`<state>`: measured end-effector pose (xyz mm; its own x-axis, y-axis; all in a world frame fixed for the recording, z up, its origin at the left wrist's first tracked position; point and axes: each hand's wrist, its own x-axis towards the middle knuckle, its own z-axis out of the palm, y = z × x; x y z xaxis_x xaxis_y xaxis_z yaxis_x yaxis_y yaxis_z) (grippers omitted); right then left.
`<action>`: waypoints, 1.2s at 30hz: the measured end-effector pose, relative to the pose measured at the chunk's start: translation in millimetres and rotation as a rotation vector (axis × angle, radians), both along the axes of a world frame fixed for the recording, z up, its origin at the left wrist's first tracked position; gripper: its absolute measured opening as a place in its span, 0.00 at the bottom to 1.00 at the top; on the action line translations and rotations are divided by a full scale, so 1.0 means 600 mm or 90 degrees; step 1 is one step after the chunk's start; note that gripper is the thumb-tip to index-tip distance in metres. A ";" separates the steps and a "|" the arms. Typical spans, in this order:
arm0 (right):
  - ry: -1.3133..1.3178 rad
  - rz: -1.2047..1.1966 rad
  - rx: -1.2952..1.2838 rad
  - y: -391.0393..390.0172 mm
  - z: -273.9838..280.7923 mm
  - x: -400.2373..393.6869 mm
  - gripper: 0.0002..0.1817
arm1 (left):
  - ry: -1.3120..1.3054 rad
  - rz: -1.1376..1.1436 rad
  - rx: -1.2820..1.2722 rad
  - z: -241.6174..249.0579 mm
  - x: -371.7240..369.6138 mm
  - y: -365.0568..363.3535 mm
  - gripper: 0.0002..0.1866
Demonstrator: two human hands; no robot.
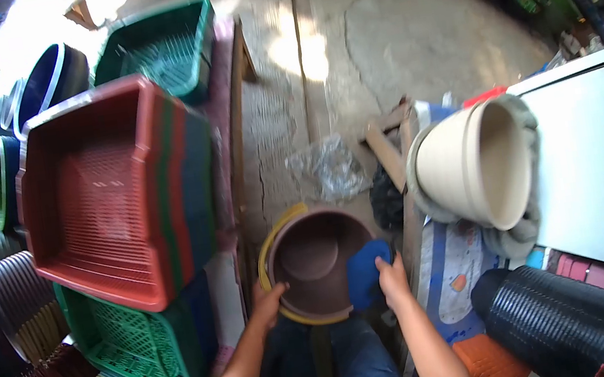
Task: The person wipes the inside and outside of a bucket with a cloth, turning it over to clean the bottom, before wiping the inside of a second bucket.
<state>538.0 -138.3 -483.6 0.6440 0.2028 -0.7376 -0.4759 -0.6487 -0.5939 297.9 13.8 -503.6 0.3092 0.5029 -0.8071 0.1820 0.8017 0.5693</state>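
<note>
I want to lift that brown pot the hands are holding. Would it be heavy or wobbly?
Probably light: the brown pot looks like thin plastic, and the left hand grips just its rim. It likely stays stiff, since its round shape holds. Laid on its side it might roll. The right hand presses a blue cloth against it, maybe steadying it.

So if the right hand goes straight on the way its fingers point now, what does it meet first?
Most likely the blue cloth that the right hand already touches, and behind it the wall of the brown pot. Depth is hard to judge from this view.
</note>
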 end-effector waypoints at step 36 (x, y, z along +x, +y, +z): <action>-0.270 1.157 -0.072 0.119 0.426 0.117 0.25 | -0.216 0.114 0.434 0.619 0.158 -0.104 0.15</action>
<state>608.4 -67.2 -227.8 -0.1552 0.7319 -0.6635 0.9029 -0.1675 -0.3960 392.7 -48.5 -132.0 0.3510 0.9191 -0.1788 -0.1886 0.2565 0.9480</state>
